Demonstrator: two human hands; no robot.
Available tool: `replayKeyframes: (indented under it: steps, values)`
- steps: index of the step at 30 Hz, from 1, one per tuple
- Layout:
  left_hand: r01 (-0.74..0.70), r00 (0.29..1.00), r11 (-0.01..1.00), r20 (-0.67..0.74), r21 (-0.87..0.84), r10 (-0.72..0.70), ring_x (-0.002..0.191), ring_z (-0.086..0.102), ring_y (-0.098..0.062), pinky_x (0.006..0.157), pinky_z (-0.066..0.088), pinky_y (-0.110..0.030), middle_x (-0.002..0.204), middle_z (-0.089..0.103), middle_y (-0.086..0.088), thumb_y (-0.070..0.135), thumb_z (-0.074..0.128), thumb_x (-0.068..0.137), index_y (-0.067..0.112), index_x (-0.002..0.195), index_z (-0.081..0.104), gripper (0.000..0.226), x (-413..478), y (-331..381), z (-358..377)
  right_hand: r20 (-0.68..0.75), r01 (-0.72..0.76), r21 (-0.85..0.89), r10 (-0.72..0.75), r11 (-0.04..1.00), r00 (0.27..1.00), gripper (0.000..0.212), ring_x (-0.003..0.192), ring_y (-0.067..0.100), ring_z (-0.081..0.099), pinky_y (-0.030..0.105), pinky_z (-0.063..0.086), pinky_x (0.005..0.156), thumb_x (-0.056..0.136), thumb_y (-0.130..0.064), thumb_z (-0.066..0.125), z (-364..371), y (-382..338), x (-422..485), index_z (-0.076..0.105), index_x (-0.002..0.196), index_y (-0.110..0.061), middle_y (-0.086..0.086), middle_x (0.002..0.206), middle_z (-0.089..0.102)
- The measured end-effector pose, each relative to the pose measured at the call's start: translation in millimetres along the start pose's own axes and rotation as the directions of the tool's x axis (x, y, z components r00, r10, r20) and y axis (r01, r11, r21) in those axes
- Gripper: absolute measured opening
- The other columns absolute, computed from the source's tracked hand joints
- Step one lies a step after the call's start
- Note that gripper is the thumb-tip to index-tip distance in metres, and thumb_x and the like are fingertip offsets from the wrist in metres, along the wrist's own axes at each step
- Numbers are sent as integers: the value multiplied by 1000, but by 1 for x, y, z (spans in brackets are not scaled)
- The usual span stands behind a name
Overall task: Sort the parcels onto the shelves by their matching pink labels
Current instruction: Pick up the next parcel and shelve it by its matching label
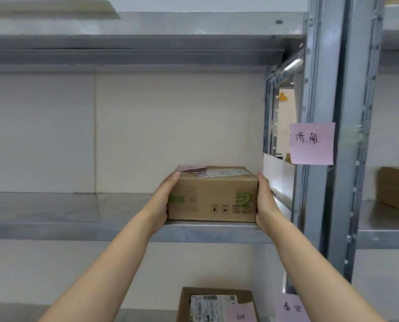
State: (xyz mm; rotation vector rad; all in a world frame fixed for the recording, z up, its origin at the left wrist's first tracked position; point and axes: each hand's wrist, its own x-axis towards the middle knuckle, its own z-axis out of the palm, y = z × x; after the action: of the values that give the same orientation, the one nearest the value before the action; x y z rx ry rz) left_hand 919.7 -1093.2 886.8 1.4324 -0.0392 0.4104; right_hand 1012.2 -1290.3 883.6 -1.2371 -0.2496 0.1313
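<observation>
A brown cardboard parcel (213,198) with a green logo sits at the front right of the metal shelf (77,219). A small pink label (189,168) and a white shipping slip lie on its top. My left hand (165,198) presses its left side and my right hand (264,201) its right side. A pink note with handwritten characters (312,143) is stuck on the upright post (319,89) beside this shelf level.
On the shelf below stands another parcel (217,305) with a white slip and pink label, next to a second pink post note (292,307). A brown box (395,189) sits in the neighbouring rack at right. The upper shelf beam (133,54) hangs overhead.
</observation>
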Motion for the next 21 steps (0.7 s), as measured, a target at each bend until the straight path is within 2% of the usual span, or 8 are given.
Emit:
replayKeyframes:
  steps: [3,7,9,10,12,15,19,21]
  values:
    - [3,999,1000,-44,-2,-3,99,64,-11,74,53,-31,104,70,8,49,40,95,36,103,66,30,-1,-2,1,23,25,1,-25,1000,999,52,103,24,61,47,48,97,91,-59,27,-2,7,8,57,116,-25,6,111,66]
    - [-15,997,998,-82,-61,10,91,65,-9,70,52,-32,98,69,7,54,31,96,31,100,64,41,-1,0,6,6,108,14,-108,994,994,47,93,17,60,36,49,80,94,-54,25,-5,9,8,53,120,-26,-1,99,64]
    - [-41,987,995,-160,-88,26,90,61,-9,67,49,-32,99,63,8,52,26,97,25,106,58,43,-2,1,8,-6,149,-14,-149,989,989,46,101,16,59,38,48,89,90,-58,27,-5,9,4,55,114,-29,-2,109,63]
    - [-52,980,993,-195,-102,32,99,58,-11,71,49,-33,110,60,6,53,26,97,24,119,52,45,-3,1,8,-25,166,-39,-167,985,986,48,109,15,57,40,45,98,86,-62,29,-4,9,0,55,113,-33,-3,117,62]
    - [-74,965,993,-258,-91,49,129,44,-15,93,44,-35,141,45,2,55,27,96,19,145,33,61,-3,-2,5,-51,193,-78,-197,978,979,69,126,13,49,43,35,111,71,-73,32,-8,13,1,50,126,-36,-7,135,55]
    - [-98,946,995,-308,15,97,143,26,-14,117,22,-34,156,30,-1,56,25,96,14,149,26,67,-13,-2,5,-68,228,-106,-236,968,969,84,135,11,40,42,28,115,66,-76,32,-12,18,6,40,139,-34,-9,145,46]
    - [-96,950,993,-291,66,111,147,14,-12,121,8,-35,160,18,2,57,21,96,17,151,17,68,-30,2,2,-96,223,-160,-240,962,966,68,127,17,47,41,34,110,73,-71,31,-2,11,-13,48,127,-32,-4,136,52]
    - [-97,959,989,-255,114,123,148,12,-11,118,7,-32,161,16,4,56,20,97,19,152,15,66,-35,3,-8,-113,270,-201,-296,942,948,49,123,18,45,37,35,107,89,-55,29,6,6,-31,45,126,-26,-1,132,50]
